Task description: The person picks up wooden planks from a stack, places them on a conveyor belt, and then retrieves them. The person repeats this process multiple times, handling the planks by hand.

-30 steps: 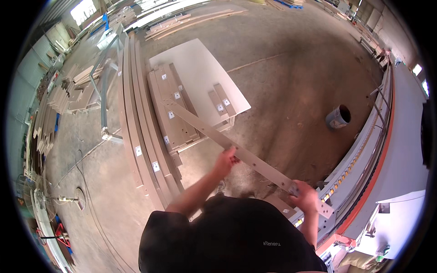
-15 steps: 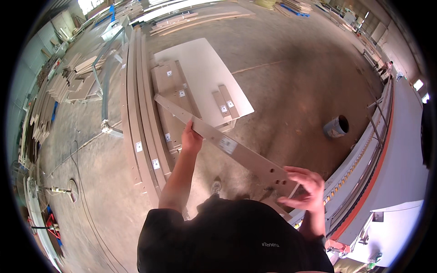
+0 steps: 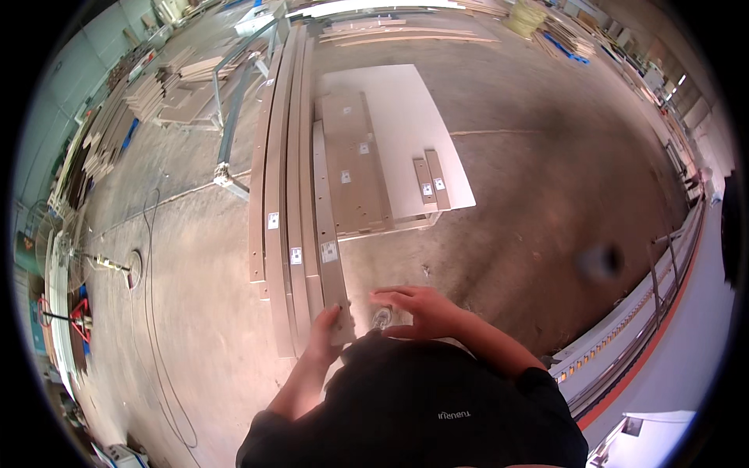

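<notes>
Grasps drilled board, left of white panel, by its near end with left grip, partly hidden beneath; spreads right grip, unclenched, on the panel's near side.

- Two bare hands: one left hand, one right hand.
- One long board in the left hand, with one white label on it.
- More boards stacked just to its left; they overlap too much for me to count, though I make out three labels there.
- Two short boards on the table ahead, one label apiece.
- One white sheet beneath that pair.
- Three labels visible on the wide brown boards left of the pair.
- One blurred bucket, off right.
- One standing fan, off left.
- One yellow bundle, far right.
</notes>
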### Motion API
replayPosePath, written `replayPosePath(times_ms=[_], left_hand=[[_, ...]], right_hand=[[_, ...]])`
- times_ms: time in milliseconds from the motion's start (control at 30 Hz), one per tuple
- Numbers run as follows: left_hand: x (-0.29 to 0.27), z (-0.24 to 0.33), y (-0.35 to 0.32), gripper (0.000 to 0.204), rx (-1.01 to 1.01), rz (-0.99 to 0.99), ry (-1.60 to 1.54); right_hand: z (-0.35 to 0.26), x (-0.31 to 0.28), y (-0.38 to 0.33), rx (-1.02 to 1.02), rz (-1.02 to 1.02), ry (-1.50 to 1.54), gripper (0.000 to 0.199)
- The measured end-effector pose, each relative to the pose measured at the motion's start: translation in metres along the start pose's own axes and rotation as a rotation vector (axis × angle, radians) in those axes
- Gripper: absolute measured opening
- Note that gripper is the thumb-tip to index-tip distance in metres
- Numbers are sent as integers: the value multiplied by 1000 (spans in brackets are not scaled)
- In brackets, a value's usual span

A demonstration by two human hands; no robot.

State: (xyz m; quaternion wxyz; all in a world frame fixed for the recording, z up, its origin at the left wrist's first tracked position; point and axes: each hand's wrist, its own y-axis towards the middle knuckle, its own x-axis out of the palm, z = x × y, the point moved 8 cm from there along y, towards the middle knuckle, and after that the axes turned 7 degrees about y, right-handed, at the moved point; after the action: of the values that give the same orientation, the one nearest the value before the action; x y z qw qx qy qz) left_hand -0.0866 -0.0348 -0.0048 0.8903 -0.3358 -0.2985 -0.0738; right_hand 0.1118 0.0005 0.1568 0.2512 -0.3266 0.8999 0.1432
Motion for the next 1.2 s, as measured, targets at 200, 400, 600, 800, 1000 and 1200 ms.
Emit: replayPosePath(times_ms=[200, 400, 600, 800, 1000, 1200], left_hand=[[-156, -112, 1, 15, -167, 435, 18], [-219, -145, 53, 21, -31, 420, 66], [-251, -66, 179, 38, 148, 522, 145], [-189, 1, 214, 29, 353, 522, -56], [-131, -66, 218, 36, 130, 292, 414], [-71, -204, 199, 36, -95, -308, 1369]], right_hand=[[77, 22, -41, 316, -51, -28, 58], [140, 37, -111, 528, 102, -10, 58], [153, 36, -132, 590, 221, 62, 55], [169, 34, -170, 606, 344, -1, 56], [192, 65, -241, 833, 459, 152, 54], [209, 101, -308, 1027, 559, 258, 49]])
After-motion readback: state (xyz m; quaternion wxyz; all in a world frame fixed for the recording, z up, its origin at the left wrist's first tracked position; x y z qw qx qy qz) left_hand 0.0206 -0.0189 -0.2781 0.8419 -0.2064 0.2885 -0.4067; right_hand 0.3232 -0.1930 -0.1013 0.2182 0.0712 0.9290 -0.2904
